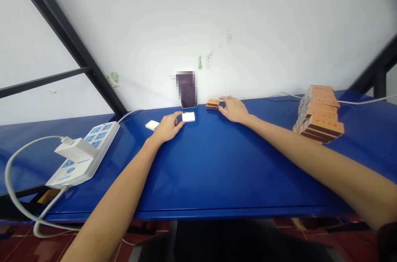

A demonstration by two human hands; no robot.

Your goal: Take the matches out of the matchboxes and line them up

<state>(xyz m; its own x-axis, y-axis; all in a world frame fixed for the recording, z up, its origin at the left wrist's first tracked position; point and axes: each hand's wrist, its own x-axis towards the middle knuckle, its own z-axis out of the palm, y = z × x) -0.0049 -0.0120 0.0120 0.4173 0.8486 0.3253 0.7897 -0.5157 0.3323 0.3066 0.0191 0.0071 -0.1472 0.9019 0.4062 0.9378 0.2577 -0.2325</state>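
My left hand (168, 127) is closed at the back of the table, with thumb and index finger on the left end of a small white tray (189, 117), which looks like a matchbox drawer. A thin red edge shows behind the tray. Another small white box (151, 125) lies just left of that hand, partly covered by it. Two orange matchboxes (212, 103), seemingly stacked, lie near the wall. Beside their right end is my right hand (234, 109), its fingers apart and curved over the table, with nothing visible in them.
A dark, blurred-out upright phone-like object (187, 90) leans on the wall. At right stands a tall stack of orange matchboxes (321, 113). A white power strip (102, 146) with a plugged-in charger (77, 149) and looping cable occupies the left. The blue table's front edge (198, 213) runs below.
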